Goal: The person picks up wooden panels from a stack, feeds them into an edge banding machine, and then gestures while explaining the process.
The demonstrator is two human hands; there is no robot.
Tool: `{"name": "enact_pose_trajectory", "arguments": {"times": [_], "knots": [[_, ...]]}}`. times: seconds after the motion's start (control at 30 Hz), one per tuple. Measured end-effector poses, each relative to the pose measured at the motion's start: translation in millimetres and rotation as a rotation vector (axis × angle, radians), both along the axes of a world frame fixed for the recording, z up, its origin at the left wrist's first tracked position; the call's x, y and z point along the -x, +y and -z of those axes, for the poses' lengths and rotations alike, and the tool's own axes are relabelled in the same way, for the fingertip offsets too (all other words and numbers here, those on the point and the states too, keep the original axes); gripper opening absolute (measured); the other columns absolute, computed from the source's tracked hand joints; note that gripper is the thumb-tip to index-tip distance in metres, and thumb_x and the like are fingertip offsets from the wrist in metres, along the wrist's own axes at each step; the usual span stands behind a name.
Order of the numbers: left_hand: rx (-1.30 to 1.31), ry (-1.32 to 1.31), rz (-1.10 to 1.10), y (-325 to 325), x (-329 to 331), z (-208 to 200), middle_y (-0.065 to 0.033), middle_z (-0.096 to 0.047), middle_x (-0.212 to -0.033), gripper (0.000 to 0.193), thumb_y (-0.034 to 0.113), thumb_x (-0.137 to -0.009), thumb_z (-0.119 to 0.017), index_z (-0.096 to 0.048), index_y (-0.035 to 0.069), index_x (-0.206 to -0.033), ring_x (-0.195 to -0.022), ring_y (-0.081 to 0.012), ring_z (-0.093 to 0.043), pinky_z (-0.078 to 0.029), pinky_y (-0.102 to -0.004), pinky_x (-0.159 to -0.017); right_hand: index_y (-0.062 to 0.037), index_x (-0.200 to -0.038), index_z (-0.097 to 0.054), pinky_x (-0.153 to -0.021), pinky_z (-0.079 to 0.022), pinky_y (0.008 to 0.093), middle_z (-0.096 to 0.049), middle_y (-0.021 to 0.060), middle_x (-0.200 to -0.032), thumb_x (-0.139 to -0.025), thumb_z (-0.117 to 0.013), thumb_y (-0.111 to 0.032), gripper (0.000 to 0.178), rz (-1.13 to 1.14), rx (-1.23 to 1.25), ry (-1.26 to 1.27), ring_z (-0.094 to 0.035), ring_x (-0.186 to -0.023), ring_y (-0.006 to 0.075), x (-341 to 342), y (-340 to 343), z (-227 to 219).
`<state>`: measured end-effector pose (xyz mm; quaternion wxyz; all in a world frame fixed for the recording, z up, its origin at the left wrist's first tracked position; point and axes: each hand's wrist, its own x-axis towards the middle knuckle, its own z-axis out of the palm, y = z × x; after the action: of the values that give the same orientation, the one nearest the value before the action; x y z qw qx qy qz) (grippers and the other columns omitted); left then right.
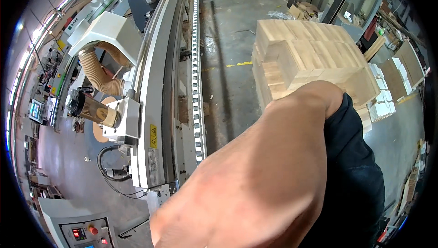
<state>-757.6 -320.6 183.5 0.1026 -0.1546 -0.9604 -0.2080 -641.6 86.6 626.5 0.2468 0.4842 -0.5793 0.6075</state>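
Observation:
My right arm, bare below a dark sleeve (353,170), is bent and raised very close in front of the view. The elbow points away toward the stacked boards, and the forearm runs back to the lower left. Of my right hand (200,218), only the back or wrist part shows at the lower edge. Its fingers are hidden, and I cannot make out anything held. My left hand is not in view. Beyond the forearm stands a stack of light wooden boards (315,58), with a stepped gap on its left side.
A long machine beam (157,93) with a toothed white strip (196,65) runs away on the left. A ribbed brown hose (98,72) and a clear cylinder (98,111) sit beside it. A control panel (86,234) stands lower left. White packs (381,97) lie right of the stack.

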Motion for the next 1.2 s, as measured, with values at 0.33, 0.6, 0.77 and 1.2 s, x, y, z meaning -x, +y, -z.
{"name": "enact_pose_trajectory", "arguments": {"times": [0.33,0.6,0.77,1.2], "knots": [[-0.007,-0.018,0.012,3,-1,0,-0.0254,-0.059,-0.152,0.062,0.046,-0.105,-0.055,-0.061,0.004,-0.150,-0.144,-0.0454,-0.050,-0.038,-0.0567,-0.122,0.0004,-0.118,-0.066,-0.104,-0.052,0.0480,-0.064,0.0189,-0.133,-0.106,-0.063,-0.032,0.034,0.002,0.033,-0.006,-0.064,-0.119,0.0312,2,8,3],[-0.070,-0.028,0.072,2,-2,-1,-0.0257,-0.057,-0.155,0.056,0.037,-0.106,-0.060,-0.060,0.001,-0.150,-0.147,-0.0453,-0.047,-0.035,-0.0569,-0.123,0.0008,-0.122,-0.063,-0.107,-0.051,0.0478,-0.063,0.0176,-0.135,-0.107,-0.059,-0.033,0.038,-0.005,0.045,-0.050,-0.063,-0.121,0.0287,-1,-27,3],[-0.173,-0.030,0.020,-39,-16,-19,-0.0259,-0.055,-0.156,0.053,0.031,-0.107,-0.063,-0.059,-0.001,-0.150,-0.149,-0.0453,-0.045,-0.034,-0.0570,-0.124,0.0010,-0.125,-0.062,-0.109,-0.051,0.0476,-0.062,0.0169,-0.137,-0.107,-0.057,-0.034,0.040,-0.176,0.122,-0.193,-0.063,-0.122,0.0272,20,-86,18],[-0.194,0.148,-0.315,-240,-31,-35,-0.0261,-0.058,-0.152,0.050,0.022,-0.107,-0.064,-0.057,-0.006,-0.148,-0.147,-0.0436,-0.048,-0.033,-0.0551,-0.125,0.0076,-0.156,-0.047,-0.118,-0.048,0.0469,-0.057,0.0197,-0.155,-0.108,-0.042,-0.039,0.068,-0.405,0.590,-1.062,-0.062,-0.134,0.0326,102,-194,76]]}}
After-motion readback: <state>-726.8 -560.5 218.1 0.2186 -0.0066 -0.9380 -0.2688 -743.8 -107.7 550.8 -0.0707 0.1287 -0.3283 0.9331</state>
